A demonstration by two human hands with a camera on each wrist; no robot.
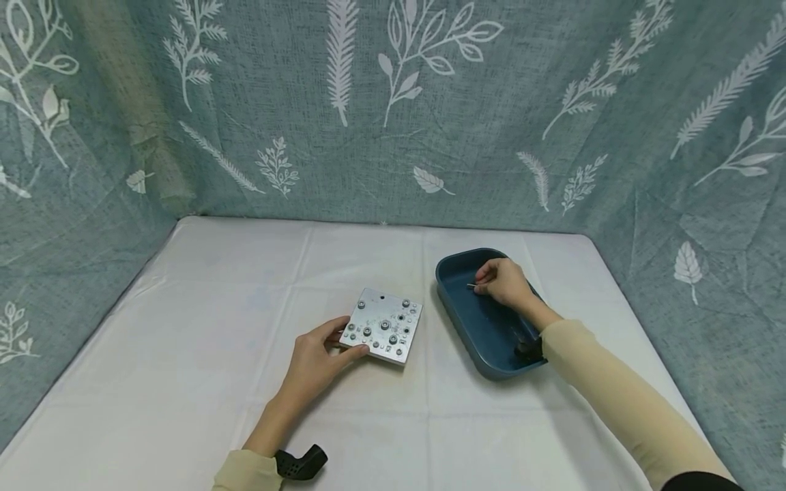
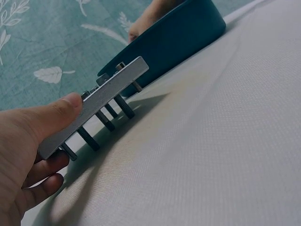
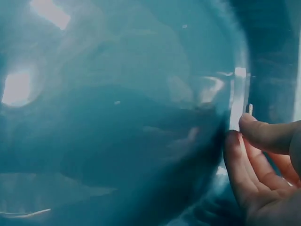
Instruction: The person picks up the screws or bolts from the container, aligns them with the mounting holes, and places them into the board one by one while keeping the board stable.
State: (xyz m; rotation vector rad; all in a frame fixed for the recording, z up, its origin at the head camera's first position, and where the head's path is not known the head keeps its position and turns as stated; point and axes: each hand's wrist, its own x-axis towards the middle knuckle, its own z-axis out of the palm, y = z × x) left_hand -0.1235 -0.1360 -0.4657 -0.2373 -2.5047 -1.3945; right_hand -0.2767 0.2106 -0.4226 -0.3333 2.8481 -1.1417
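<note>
My left hand [image 1: 313, 361] grips a square silver metal plate [image 1: 373, 315] by its left edge, thumb on top and fingers below. Bolt heads and holes dot the plate's upper face. In the left wrist view, threaded bolts [image 2: 124, 107] stick out beneath the plate, which is tilted above the cloth. Inside a dark blue tray [image 1: 485, 334], my right hand [image 1: 506, 283] pinches a small, thin metal pin [image 3: 249, 109] between thumb and fingertips. Only the pin's end shows; the fingers hide the rest.
A white cloth [image 1: 196, 354] with fold lines covers the table. The tray stands to the right of the plate. Behind and at both sides hangs a grey-green curtain [image 1: 467, 164] with white leaf prints. A black wrist camera [image 1: 301, 464] sits on the left wrist.
</note>
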